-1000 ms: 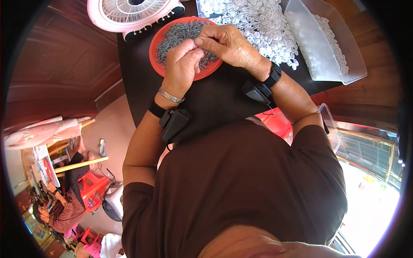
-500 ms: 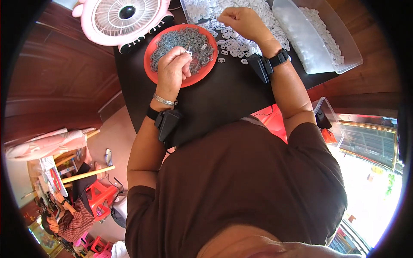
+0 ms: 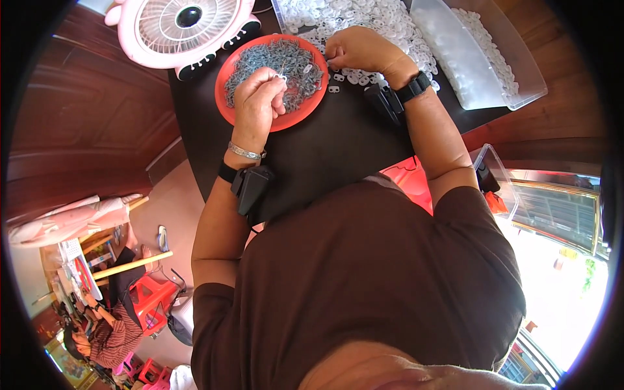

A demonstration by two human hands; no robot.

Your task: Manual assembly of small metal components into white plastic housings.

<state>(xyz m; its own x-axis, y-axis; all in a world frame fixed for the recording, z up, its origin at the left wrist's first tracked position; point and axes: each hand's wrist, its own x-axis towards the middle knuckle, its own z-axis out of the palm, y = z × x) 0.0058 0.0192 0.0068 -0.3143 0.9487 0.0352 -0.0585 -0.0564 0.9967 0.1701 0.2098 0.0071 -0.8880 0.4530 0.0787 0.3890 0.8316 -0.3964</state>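
Observation:
My left hand (image 3: 255, 104) is closed in a pinch above the near left of a red round tray (image 3: 224, 112). A small white plastic piece (image 3: 281, 77) shows at its fingertips. Small grey parts (image 3: 263, 57) fill the tray in a loose heap. My right hand (image 3: 364, 51) is closed, fingertips curled down by the tray's right rim, at the edge of a spread of white plastic pieces (image 3: 383, 18). Whatever lies in those fingertips is hidden or too small to name.
A pink fan (image 3: 188, 29) stands at the far left of the dark table (image 3: 325, 146). At the far right is a clear bin (image 3: 465, 65) with more white pieces. Another person (image 3: 110, 335) sits at lower left near red stools (image 3: 153, 302).
My right hand has come nearer and slightly left, from above the white pieces to beside the tray's right rim. My left hand stays nearly in place, holding the white piece.

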